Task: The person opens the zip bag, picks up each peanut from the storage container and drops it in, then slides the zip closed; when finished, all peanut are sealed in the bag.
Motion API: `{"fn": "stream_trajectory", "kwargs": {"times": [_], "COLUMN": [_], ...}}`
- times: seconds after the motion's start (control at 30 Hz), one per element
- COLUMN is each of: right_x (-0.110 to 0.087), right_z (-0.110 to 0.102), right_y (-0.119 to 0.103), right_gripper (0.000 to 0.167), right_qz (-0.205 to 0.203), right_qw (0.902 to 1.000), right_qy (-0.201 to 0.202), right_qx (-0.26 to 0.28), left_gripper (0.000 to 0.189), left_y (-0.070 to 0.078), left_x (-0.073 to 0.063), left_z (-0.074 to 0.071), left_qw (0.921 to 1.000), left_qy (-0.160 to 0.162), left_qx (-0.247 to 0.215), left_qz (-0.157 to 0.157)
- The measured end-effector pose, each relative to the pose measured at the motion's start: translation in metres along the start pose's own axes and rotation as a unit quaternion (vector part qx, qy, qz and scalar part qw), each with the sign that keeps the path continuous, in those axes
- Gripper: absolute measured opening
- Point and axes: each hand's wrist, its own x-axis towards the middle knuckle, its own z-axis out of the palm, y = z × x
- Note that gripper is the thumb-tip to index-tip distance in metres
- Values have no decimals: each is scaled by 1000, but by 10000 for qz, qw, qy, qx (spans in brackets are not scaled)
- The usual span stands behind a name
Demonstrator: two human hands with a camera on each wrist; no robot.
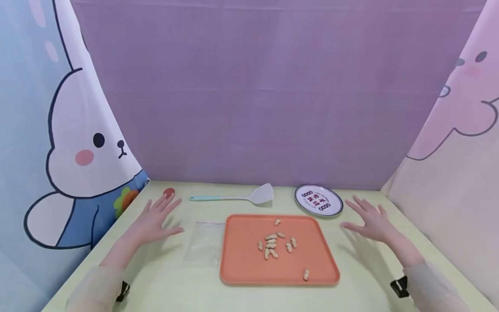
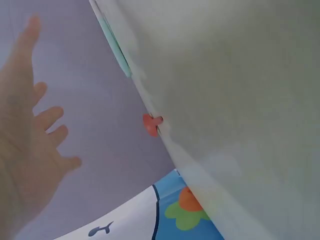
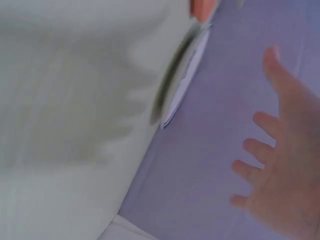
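Note:
My left hand (image 1: 154, 223) hovers over the table's left side, fingers spread, holding nothing. Just beyond its fingertips is a small red object (image 1: 169, 192), partly covered by the hand in the head view; the left wrist view shows a short stem on this red piece (image 2: 151, 124). To the right of that hand lies a clear plastic bag (image 1: 204, 244). On the right, my right hand (image 1: 373, 222) is likewise spread above the table with nothing in it, close to a white plate (image 1: 319, 200) with red lettering. Between the hands, an orange tray (image 1: 241, 260) carries several peanuts (image 1: 270, 245).
A spatula (image 1: 261, 194) with a pale head and mint handle lies behind the tray, along the back of the pale yellow table (image 1: 175, 294). A purple curtain (image 1: 249, 95) hangs behind, and printed cartoon cloths (image 1: 78, 130) close off both sides.

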Motion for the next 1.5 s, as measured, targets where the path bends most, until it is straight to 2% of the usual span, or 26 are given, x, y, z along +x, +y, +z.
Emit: {"fn": "stream_trajectory", "kwargs": {"times": [0.13,0.27,0.5,0.63,0.8,0.97,1.17,1.33,1.5], "right_x": [16,35,65,85,104,118,132,142,151], "right_z": [-4,-2,7,18,34,49,68,81,96], "right_y": [-7,-23,-68,-96,-129,-161,-195,-218,-237], "right_gripper": [57,44,36,34,33,31,30,30,33], "right_qz": [-370,-605,-835,-1166,-1425,-1769,-1749,-1784,-1592], "right_qw": [9983,9950,9863,9772,9625,9480,9400,9351,9316], "right_qy": [176,283,358,384,33,-258,-526,-772,-1222], "right_qx": [414,749,1377,1733,2308,2633,2882,2962,3030], "left_gripper": [74,62,47,44,40,40,38,37,37], "left_y": [1,8,23,28,32,36,35,32,31], "left_x": [10,21,38,45,52,54,55,57,56], "left_z": [-3,-2,11,17,24,29,35,38,40], "left_qw": [9996,9976,9909,9862,9821,9802,9798,9783,9751], "left_qy": [47,4,-37,-118,-280,-363,-443,-643,-779], "left_qx": [-278,-695,-1311,-1626,-1848,-1941,-1940,-1959,-2074], "left_qz": [50,-17,296,288,215,163,190,210,101]}}
